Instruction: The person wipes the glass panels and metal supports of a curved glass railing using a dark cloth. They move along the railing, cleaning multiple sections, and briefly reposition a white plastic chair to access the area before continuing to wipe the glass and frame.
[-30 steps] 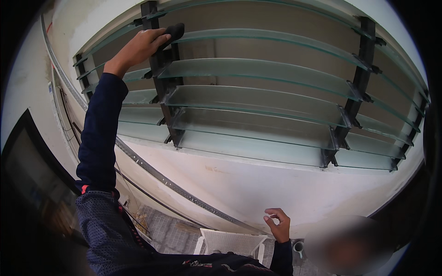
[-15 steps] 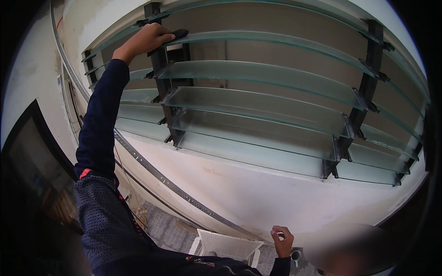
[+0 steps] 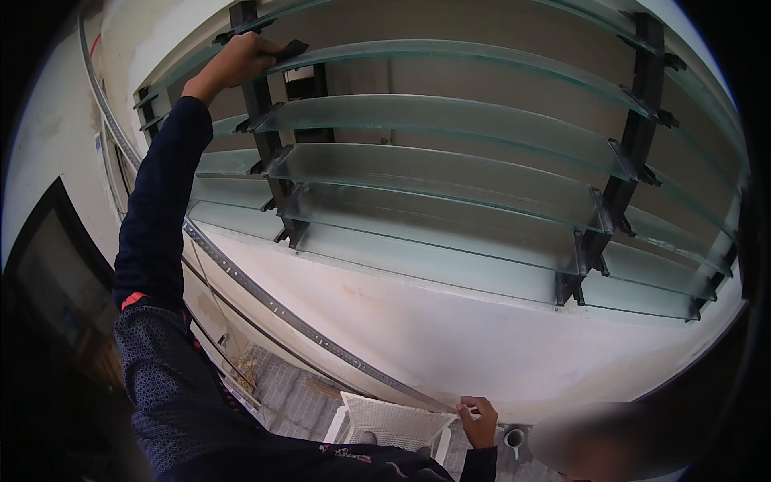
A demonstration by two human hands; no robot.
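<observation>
High at the upper left, my left hand grips a small black piece, like a cloth or a pad, at the left end of a glass louvre slat. Part of that piece is hidden in my fingers; only its tip sticks out to the right. The slat sits in a dark upright frame strip with clips. Low down, near the white wall, my right hand is raised with thumb and fingers curled together, and nothing shows in them.
More tilted slats stack below, held by a second dark strip. A perforated metal strip runs diagonally along the wall. Below are a white woven chair and a cup. A blurred, head-like shape is lower right.
My left hand and the black piece appear slightly farther up and left, as does most of the window, so the view has shifted too. My right hand appears a little farther left.
</observation>
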